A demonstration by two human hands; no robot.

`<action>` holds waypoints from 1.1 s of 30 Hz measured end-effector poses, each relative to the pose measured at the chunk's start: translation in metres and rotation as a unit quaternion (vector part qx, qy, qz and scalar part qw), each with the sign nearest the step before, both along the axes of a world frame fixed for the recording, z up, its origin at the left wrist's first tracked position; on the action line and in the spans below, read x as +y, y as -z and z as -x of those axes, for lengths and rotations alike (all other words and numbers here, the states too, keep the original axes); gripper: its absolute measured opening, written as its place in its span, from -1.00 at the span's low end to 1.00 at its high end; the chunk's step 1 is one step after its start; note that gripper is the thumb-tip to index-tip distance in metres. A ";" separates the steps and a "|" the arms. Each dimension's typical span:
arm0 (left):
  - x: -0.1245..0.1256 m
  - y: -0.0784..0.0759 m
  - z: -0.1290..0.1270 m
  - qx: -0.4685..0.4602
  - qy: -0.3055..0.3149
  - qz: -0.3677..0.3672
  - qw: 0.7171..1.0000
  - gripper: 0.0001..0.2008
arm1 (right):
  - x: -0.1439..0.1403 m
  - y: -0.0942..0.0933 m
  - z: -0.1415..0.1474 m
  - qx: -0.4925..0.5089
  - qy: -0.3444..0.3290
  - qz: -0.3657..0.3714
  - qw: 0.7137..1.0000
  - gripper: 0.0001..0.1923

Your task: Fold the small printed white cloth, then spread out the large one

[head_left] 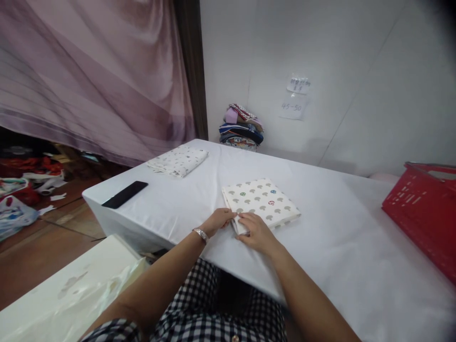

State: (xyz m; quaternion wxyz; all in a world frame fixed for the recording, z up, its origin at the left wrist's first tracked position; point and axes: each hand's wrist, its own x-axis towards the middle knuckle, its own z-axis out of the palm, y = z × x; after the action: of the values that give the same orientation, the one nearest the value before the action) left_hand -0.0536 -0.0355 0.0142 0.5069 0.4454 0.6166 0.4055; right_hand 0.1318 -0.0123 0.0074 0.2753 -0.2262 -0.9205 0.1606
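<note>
A folded cream cloth (263, 197) printed with grey mushrooms, a few of them green, blue and red, lies flat on the white-covered table (320, 228) in front of me. My left hand (220, 220), with a silver bracelet at the wrist, pinches the cloth's near left corner. Right beside it, my right hand (259, 233) grips the near edge, fingers on top and thumb lower down. The fingertips of both hands almost meet, and they partly hide that corner. Another folded white cloth (180, 160) with a small dark print lies at the far left of the table.
A black phone (125, 194) lies by the table's left edge. On the right stands a red plastic basket (423, 209). Stacked folded fabrics (241, 128) rise behind the far edge, against the wall. At lower left is a white surface (71, 285) with clear plastic on it.
</note>
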 end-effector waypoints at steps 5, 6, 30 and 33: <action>-0.002 0.000 -0.001 -0.014 -0.002 -0.008 1.000 -0.64 | 0.000 -0.002 0.001 0.006 -0.020 -0.011 1.000 -0.72; -0.002 0.001 0.000 -0.014 -0.001 -0.010 1.000 -0.63 | 0.000 -0.002 0.001 0.009 -0.024 -0.012 1.000 -0.74; -0.006 0.004 -0.014 -0.015 -0.137 0.030 0.990 -0.91 | 0.000 0.001 0.002 0.118 -0.055 0.049 0.990 -0.75; -0.005 0.004 -0.014 -0.010 -0.152 0.041 0.987 -0.87 | 0.000 -0.001 0.001 0.115 -0.058 0.054 0.990 -0.76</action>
State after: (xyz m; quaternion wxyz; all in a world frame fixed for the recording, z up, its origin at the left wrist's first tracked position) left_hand -0.0392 -0.0408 0.0103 0.4632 0.3211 0.6881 0.4570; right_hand 0.1306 -0.0125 0.0081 0.3565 -0.1674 -0.8843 0.2508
